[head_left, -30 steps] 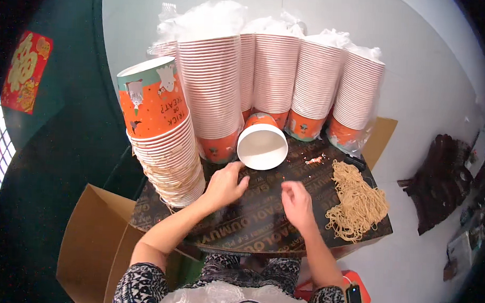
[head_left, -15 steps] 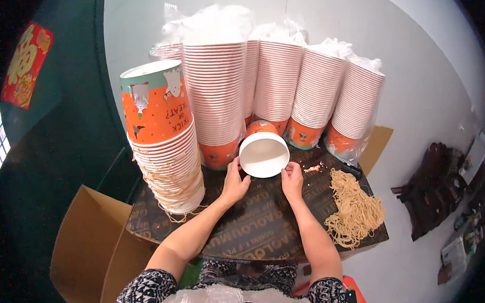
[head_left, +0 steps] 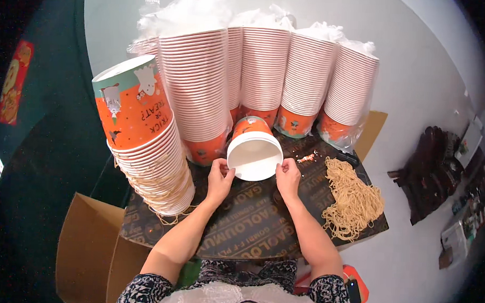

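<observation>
Basically, paper cup (head_left: pixel 254 154) lay tipped on worktop (head_left: pixel 250 232) between both hands; left hand (head_left: pixel 220 177) and right hand (head_left: pixel 288 177) pinched its rim, fingers curled, beside noodle pile (head_left: pixel 353 201).

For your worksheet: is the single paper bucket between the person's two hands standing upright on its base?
No. The paper bucket lies tilted, its white open mouth facing the camera, with the left hand and right hand at its rim.

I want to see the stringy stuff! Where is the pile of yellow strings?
In the head view, the pile of yellow strings lies on the right side of the dark table, just right of the right hand.
</observation>
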`<action>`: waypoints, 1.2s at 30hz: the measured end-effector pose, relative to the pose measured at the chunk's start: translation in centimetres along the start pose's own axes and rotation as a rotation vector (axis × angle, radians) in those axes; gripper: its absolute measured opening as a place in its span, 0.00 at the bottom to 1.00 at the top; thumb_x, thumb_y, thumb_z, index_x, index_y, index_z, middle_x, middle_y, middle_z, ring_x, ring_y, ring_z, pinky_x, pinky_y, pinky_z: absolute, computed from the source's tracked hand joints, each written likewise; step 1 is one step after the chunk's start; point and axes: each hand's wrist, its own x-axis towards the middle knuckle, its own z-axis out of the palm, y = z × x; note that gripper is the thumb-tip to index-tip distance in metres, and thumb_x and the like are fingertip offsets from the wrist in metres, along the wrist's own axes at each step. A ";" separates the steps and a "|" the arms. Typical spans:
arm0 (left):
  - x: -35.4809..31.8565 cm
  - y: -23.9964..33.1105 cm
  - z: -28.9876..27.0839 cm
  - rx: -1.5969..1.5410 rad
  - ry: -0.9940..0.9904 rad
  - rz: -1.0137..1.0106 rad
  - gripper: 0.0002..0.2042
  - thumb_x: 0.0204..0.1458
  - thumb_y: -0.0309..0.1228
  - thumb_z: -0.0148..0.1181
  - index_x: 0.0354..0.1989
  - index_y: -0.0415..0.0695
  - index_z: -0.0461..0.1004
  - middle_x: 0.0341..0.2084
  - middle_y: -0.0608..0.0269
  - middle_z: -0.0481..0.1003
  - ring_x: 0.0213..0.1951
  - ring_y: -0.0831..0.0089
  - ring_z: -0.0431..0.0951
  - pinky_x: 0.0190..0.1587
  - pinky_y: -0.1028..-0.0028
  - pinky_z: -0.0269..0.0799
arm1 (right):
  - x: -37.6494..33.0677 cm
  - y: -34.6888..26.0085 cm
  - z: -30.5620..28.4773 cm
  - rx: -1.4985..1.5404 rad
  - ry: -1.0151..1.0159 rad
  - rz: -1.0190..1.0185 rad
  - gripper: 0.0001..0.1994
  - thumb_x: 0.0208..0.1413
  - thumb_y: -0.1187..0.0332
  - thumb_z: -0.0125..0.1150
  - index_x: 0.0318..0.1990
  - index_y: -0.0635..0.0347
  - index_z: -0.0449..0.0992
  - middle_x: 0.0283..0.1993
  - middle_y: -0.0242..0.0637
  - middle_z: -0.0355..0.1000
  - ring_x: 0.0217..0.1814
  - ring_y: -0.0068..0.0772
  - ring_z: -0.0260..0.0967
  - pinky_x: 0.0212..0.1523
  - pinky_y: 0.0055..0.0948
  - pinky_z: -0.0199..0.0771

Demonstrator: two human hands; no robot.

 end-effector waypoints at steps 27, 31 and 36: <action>1.4 -0.1 0.4 0.218 0.037 0.373 0.27 0.55 0.24 0.57 0.64 0.37 0.62 0.54 0.53 0.67 0.33 0.76 0.72 0.37 0.77 0.71 | 2.7 -4.5 -8.6 0.277 -0.362 -0.220 0.16 0.52 0.72 0.48 0.45 0.72 0.75 0.36 0.47 0.76 0.35 0.32 0.73 0.38 0.31 0.72; 2.5 4.2 2.6 0.165 0.044 0.351 0.25 0.51 0.22 0.56 0.60 0.36 0.67 0.52 0.51 0.70 0.37 0.73 0.75 0.37 0.75 0.72 | 3.3 -4.4 -12.0 0.290 -0.167 -0.359 0.14 0.52 0.74 0.49 0.43 0.72 0.76 0.35 0.45 0.77 0.34 0.34 0.75 0.36 0.31 0.72; 4.9 7.1 4.1 0.217 0.126 0.372 0.19 0.48 0.22 0.54 0.51 0.33 0.74 0.46 0.48 0.76 0.47 0.59 0.78 0.51 0.69 0.72 | 4.3 -3.0 -15.0 0.855 0.203 0.025 0.17 0.53 0.69 0.49 0.44 0.76 0.73 0.37 0.42 0.75 0.34 0.29 0.73 0.36 0.27 0.71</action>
